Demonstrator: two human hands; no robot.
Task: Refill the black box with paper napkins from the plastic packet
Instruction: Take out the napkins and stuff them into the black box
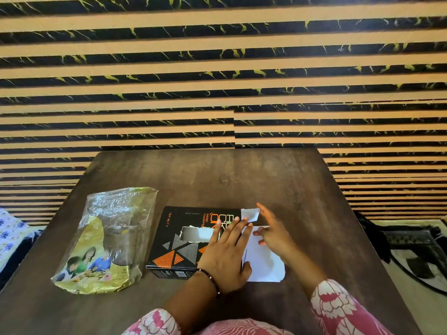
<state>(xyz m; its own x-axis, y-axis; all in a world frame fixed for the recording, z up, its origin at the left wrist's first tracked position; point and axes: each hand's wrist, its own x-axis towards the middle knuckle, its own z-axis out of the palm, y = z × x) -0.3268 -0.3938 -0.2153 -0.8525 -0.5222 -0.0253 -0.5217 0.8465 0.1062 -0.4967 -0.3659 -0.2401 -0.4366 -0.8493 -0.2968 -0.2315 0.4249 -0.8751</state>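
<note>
The black box [179, 240], printed with orange and grey triangles, lies flat near the middle of the table with a torn rectangular slot in its top face. Its right end is open, and white flaps [263, 264] stick out there. My left hand [225, 255] rests flat on the box's right part, fingers spread. My right hand [271, 228] hovers over the open end with fingers apart, blurred, holding nothing I can see. The plastic packet [106, 240], clear with gold print, stands to the left of the box. No napkins show inside it.
The dark wooden table [242, 180] stands against a wall of tan and black stripes. A floral cloth [9, 233] lies at the left edge and a patterned rug [416, 257] on the floor at the right.
</note>
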